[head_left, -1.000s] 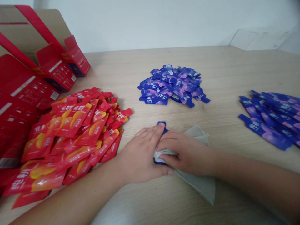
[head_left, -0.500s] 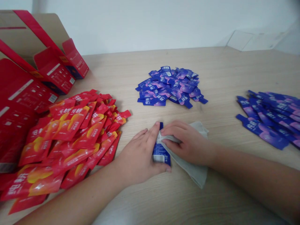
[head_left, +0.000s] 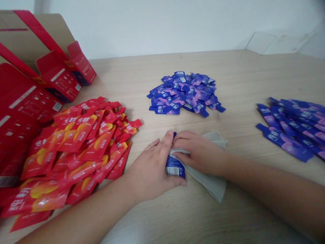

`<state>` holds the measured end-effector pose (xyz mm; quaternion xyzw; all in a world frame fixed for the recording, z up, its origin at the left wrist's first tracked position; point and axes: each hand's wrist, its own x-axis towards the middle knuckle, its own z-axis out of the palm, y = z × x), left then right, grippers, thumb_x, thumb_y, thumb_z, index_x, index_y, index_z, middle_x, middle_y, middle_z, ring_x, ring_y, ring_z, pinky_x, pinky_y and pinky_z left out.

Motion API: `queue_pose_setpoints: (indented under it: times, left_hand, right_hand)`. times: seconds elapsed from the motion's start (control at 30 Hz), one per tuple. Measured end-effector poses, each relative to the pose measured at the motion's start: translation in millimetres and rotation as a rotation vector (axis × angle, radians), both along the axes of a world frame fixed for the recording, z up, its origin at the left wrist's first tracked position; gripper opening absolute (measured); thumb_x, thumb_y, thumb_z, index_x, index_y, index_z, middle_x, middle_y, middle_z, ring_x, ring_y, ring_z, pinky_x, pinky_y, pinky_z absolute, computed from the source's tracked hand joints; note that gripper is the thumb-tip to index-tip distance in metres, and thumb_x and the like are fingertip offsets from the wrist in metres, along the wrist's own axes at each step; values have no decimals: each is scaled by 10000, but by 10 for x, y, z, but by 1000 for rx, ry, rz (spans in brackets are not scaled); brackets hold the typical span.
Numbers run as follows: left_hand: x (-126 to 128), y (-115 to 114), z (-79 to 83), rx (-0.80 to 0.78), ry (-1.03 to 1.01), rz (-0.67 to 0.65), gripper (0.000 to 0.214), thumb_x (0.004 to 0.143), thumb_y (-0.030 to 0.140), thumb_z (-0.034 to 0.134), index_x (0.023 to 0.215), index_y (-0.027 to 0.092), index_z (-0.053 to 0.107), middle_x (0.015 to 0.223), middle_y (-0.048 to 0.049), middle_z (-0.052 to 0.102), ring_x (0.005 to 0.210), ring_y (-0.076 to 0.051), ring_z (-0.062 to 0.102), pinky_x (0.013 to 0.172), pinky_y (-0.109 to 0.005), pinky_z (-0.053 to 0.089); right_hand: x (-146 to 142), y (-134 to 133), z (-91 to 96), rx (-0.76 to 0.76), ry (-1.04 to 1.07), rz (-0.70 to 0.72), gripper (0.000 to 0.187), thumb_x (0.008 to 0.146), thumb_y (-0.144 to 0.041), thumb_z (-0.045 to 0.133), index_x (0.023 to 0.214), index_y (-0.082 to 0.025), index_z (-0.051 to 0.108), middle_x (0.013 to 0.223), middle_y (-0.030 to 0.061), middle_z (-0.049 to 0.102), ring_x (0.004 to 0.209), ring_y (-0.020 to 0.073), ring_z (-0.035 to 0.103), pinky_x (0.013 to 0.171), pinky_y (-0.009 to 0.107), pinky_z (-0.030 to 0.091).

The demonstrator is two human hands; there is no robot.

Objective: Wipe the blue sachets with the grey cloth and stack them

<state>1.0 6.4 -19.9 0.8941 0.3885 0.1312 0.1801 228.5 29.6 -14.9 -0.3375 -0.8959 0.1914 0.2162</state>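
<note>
A dark blue sachet [head_left: 175, 166] with a barcode lies on the table, its upper part mostly covered. My left hand [head_left: 153, 171] holds it down against the tabletop, thumb across its lower end and fingers along its left side. My right hand [head_left: 196, 152] is closed on a folded pale cloth [head_left: 215, 184], pressing it onto the sachet's upper part. Behind my hands lies a heap of blue and pink sachets [head_left: 186, 93]. A large pile of red and orange sachets [head_left: 78, 145] sits left of my left hand.
Red cartons [head_left: 61, 78] with raised flaps stand at the left, by a larger brown cardboard box [head_left: 50, 30]. More blue sachets [head_left: 291, 125] are stacked at the right edge. A white wall [head_left: 165, 27] rises behind the wooden table [head_left: 238, 81].
My right hand has shifted slightly left on the sachet, with the cloth still in its fingers. My left hand and the sachet piles have hardly moved.
</note>
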Motion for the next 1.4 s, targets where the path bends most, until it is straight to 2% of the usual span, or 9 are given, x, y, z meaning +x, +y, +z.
queue_pose_setpoints:
  times: [0.17, 0.4, 0.6, 0.77, 0.9, 1.0, 1.13, 1.27, 1.4]
  left_hand:
    - [2, -5, 24, -3, 11, -7, 1515, 754, 640, 933, 1712, 167, -140, 1731, -329, 283, 1580, -467, 389, 1234, -661, 427]
    - [-20, -6, -19, -4, 11, -8, 1536, 767, 681, 909, 1699, 183, -206, 1736, -344, 255, 1568, -499, 388, 1221, -682, 429]
    - [-26, 5, 0, -43, 41, 8, 1531, 765, 730, 880, 1704, 158, -184, 1753, -331, 211, 1615, -458, 314, 1270, -638, 383]
    - [-53, 12, 38, -65, 133, -128, 1497, 770, 765, 839, 1716, 153, -146, 1777, -301, 109, 1658, -419, 189, 1343, -666, 178]
    - [-40, -1, 31, -51, 86, -36, 1480, 810, 640, 859, 1697, 151, -220, 1780, -296, 113, 1651, -421, 209, 1329, -641, 268]
    - [-41, -7, 12, -22, 35, -33, 1497, 800, 619, 876, 1693, 178, -242, 1789, -282, 101, 1651, -431, 208, 1306, -641, 328]
    - [-55, -3, 6, -5, 30, -60, 1416, 824, 559, 859, 1714, 176, -175, 1797, -265, 94, 1663, -412, 188, 1317, -625, 312]
    - [-50, 6, 14, -15, 31, -53, 1443, 802, 601, 892, 1721, 205, -147, 1797, -246, 126, 1660, -405, 211, 1317, -626, 315]
    - [-41, 4, 11, 9, 43, -54, 1452, 805, 625, 888, 1714, 211, -166, 1794, -236, 162, 1660, -387, 223, 1316, -623, 322]
  right_hand:
    - [82, 42, -79, 95, 84, -214, 144, 1012, -264, 675, 1145, -211, 656, 1240, 135, 679, 1169, 296, 659, 1026, 513, 577]
    - [81, -14, 51, 87, -154, -16, 121, 1033, -315, 649, 999, -203, 679, 1091, 104, 717, 1050, 283, 674, 989, 492, 567]
    - [105, -2, 23, 18, -63, -43, 101, 999, -198, 648, 1088, -190, 694, 1174, 118, 729, 1153, 276, 671, 1081, 492, 547]
    - [117, 55, -55, 18, -31, -92, 183, 965, -96, 618, 1109, -167, 705, 1211, 149, 704, 1176, 277, 678, 1075, 470, 567]
    - [141, 2, -40, 70, -7, -96, 165, 961, -101, 625, 1091, -169, 700, 1183, 151, 735, 1116, 282, 705, 1016, 478, 599]
    - [117, -132, 29, 85, 80, 79, 157, 960, -96, 636, 1077, -167, 714, 1195, 139, 760, 1128, 246, 713, 1010, 394, 601]
    - [15, -250, 106, -56, 73, 303, 190, 923, -66, 676, 1036, -194, 759, 1141, 70, 798, 1110, 203, 708, 1058, 331, 563]
    - [-49, -158, 114, -124, 35, 257, 224, 875, -29, 713, 998, -204, 778, 1073, 19, 820, 1117, 212, 696, 1133, 375, 511]
    - [-18, -1, 84, -65, -66, 139, 196, 913, -56, 683, 1020, -189, 780, 1105, 48, 820, 1139, 230, 702, 1131, 404, 496]
